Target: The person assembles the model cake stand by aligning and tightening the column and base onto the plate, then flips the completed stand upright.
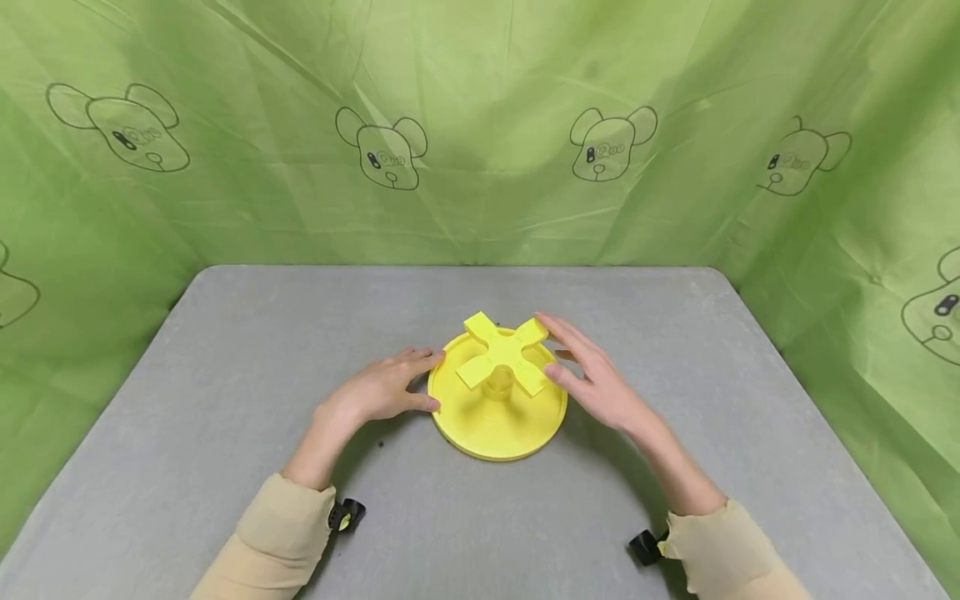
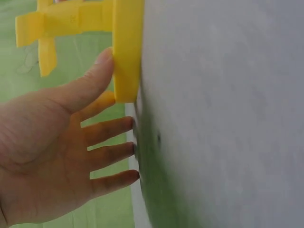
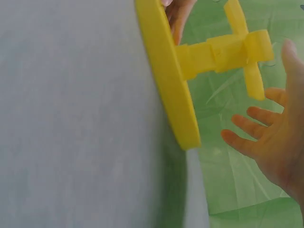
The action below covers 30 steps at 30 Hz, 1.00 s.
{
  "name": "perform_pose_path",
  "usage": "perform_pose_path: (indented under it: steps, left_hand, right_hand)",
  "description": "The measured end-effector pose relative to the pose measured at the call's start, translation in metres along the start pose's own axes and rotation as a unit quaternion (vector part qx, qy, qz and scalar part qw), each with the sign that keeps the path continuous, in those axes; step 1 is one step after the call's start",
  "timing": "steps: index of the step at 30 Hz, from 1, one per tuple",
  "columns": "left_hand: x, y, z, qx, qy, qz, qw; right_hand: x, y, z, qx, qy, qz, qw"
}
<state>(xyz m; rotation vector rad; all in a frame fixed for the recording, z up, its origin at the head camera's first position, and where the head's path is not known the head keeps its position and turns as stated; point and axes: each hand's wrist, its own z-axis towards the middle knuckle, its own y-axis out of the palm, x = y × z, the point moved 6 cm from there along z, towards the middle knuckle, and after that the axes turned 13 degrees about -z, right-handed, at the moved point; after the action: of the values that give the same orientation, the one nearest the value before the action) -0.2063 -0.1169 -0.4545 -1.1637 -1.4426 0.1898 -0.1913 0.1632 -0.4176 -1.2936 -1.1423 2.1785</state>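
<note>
A yellow stand sits on the grey table, made up of a round rimmed base point(image 1: 495, 437), a short upright post point(image 1: 497, 385) and a flat four-armed cross point(image 1: 502, 350) on top. At the base's left rim, my left hand point(image 1: 382, 387) rests its thumb and index fingertips, spread apart. The left wrist view shows its other fingers straight and fanned out by the table. My right hand point(image 1: 600, 383) is by the cross's right arms, thumb and fingers extended. In the right wrist view its fingers are spread beside the cross, holding nothing.
The grey table point(image 1: 225, 400) extends around the stand on all sides. Green curtains point(image 1: 480, 208) printed with bear outlines hang behind it and along both sides. Black wrist cameras are strapped at both sleeves, and a small dark speck point(image 1: 380, 444) lies left of the base.
</note>
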Motion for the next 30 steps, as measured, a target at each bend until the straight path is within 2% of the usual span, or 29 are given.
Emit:
perform_pose_path:
  steps: [7,14,21,25,30]
  left_hand:
    - [-0.002,-0.001,-0.002,0.019,0.023,0.027,0.9992]
    - [0.001,-0.002,-0.001,0.052,0.014,0.050,0.9973]
    - [0.000,-0.003,0.004,0.087,-0.010,0.061,0.9943]
    - [0.000,-0.004,0.009,0.088,-0.020,0.045,0.9948]
    - [0.004,-0.003,0.015,0.087,-0.016,0.031,0.9956]
  right_hand:
    - [0.016,0.002,-0.008,-0.020,0.029,-0.011,0.9993]
    - [0.029,0.003,-0.012,-0.020,0.060,-0.049,0.9968]
    - [0.039,0.007,-0.014,-0.043,0.113,-0.109,0.9866]
    - [0.041,0.009,-0.014,-0.062,0.132,-0.140,0.9794]
    - [0.042,0.010,-0.012,-0.089,0.151,-0.163,0.9708]
